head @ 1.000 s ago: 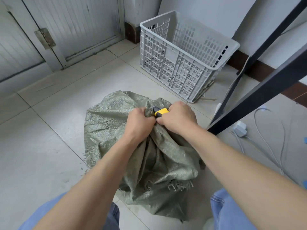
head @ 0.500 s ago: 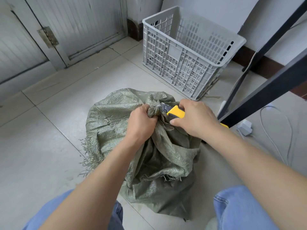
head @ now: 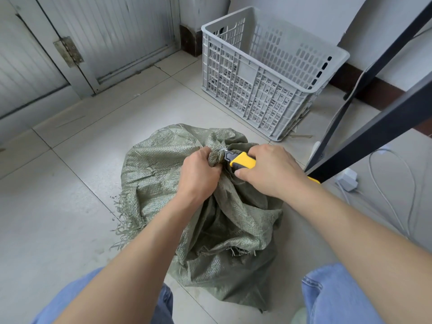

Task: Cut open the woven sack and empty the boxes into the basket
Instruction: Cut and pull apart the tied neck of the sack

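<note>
Bright, even daylight; sharp focus, wide-angle edge distortion.

The sack (head: 187, 195) lies on the floor (head: 58, 218) before the knees; the basket (head: 261, 90) stands behind it to the right, near the wall (head: 304, 15); cables (head: 392, 195) lie rightward.

Left hand (head: 198, 176), right hand (head: 273, 171) both clenched

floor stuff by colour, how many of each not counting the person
green: 1, the woven sack
grey: 1, the basket
yellow and black: 1, the utility knife
white: 1, the plug adapter with its cable
total: 4
</note>
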